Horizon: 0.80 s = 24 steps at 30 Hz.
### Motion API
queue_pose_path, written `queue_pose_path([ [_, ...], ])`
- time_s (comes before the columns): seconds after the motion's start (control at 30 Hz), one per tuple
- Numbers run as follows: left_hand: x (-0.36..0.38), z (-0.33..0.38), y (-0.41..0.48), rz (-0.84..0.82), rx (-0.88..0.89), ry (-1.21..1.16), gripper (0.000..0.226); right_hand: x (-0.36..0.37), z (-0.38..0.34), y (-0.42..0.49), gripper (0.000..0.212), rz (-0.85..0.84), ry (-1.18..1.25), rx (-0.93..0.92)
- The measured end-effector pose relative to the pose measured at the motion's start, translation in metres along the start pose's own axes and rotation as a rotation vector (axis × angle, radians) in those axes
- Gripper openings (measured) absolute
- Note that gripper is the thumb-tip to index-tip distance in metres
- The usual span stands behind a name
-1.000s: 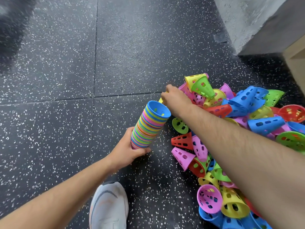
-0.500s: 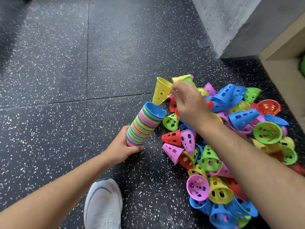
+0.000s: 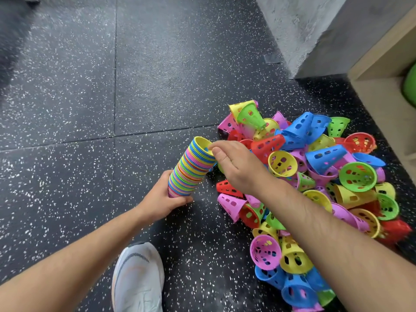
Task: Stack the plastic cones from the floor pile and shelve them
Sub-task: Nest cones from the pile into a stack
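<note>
Where gripped, left side: left hand (image 3: 165,197) wrapped round lower end of stack (image 3: 193,170), fingers curled beneath, thumb across near side; clamped on it.
Where gripped, right side: right hand (image 3: 236,165) at upper end of stack, thumb and forefinger pinching right-hand rim of yellow cone (image 3: 201,146); remaining fingers loosely curled, holding nothing.
Yellow cone: topmost in stack, seated mouth-up; only rim band and inner wall visible.
Stack: many nested cones, rims banded pink, yellow, green, blue and orange; tilted, upper end leaning away and to the right; lower end hidden in left hand, contact with floor not determinable.
Pile (image 3: 326,176): loose perforated cones in red, pink, yellow, green and blue; on floor just right of stack, under and beyond right forearm; some on their sides, some mouth-up, a few nested in pairs.
Floor (image 3: 90,86): black rubber tiles with white flecks; seams running behind and left of stack.
Shoe (image 3: 137,275): white, at near edge of view, below left hand.
Concrete pillar (image 3: 304,30): grey, rough, beyond pile at upper right.
Wooden shelf unit (image 3: 382,91): light wood, right edge of view, beside pillar and near pile.
Green object (image 3: 410,84): inside shelf unit, cut off by frame edge; identity not determinable.
</note>
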<state>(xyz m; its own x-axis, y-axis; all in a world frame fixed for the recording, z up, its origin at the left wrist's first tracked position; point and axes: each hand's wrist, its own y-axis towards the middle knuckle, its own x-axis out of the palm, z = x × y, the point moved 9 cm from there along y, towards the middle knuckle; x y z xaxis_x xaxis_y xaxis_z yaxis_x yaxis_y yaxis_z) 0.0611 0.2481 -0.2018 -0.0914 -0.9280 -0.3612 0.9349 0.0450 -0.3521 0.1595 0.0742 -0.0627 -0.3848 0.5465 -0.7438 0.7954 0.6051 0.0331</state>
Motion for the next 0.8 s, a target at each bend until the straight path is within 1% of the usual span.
queue_pose_path([
  [0.1, 0.001, -0.001, 0.001, -0.010, -0.010, 0.002, 0.075, -0.009, 0.016, 0.018, 0.035, 0.066, -0.091, 0.050],
  [0.2, 0.001, -0.002, 0.003, -0.020, -0.014, 0.020, 0.080, -0.026, 0.033, 0.047, 0.033, 0.150, -0.301, 0.122],
  [0.23, 0.001, -0.003, 0.003, -0.024, -0.011, 0.021, 0.081, -0.030, 0.040, 0.059, 0.034, 0.143, -0.391, 0.163],
  [0.3, 0.002, -0.005, 0.005, -0.030, -0.008, 0.013, 0.083, -0.038, 0.054, 0.082, 0.043, 0.103, -0.559, 0.245],
  [0.37, 0.002, -0.008, 0.006, -0.035, -0.008, 0.009, 0.084, -0.044, 0.071, 0.103, 0.053, 0.046, -0.670, 0.326],
  [0.43, 0.002, -0.009, 0.006, -0.043, -0.011, 0.001, 0.082, -0.045, 0.093, 0.118, 0.067, -0.049, -0.731, 0.413],
  [0.53, 0.002, -0.006, 0.007, -0.045, -0.004, -0.027, 0.079, -0.043, 0.126, 0.128, 0.093, -0.193, -0.712, 0.554],
  [0.6, 0.002, -0.006, 0.007, -0.040, -0.002, -0.038, 0.079, -0.041, 0.140, 0.132, 0.102, -0.239, -0.654, 0.618],
  [0.63, 0.002, -0.007, 0.008, -0.042, -0.004, -0.039, 0.079, -0.041, 0.145, 0.133, 0.100, -0.241, -0.609, 0.635],
  [0.7, 0.002, -0.008, 0.008, -0.045, -0.004, -0.030, 0.077, -0.041, 0.148, 0.136, 0.087, -0.228, -0.536, 0.628],
  [0.8, 0.001, -0.009, 0.009, -0.047, -0.006, -0.024, 0.078, -0.036, 0.135, 0.135, 0.072, -0.249, -0.530, 0.538],
])
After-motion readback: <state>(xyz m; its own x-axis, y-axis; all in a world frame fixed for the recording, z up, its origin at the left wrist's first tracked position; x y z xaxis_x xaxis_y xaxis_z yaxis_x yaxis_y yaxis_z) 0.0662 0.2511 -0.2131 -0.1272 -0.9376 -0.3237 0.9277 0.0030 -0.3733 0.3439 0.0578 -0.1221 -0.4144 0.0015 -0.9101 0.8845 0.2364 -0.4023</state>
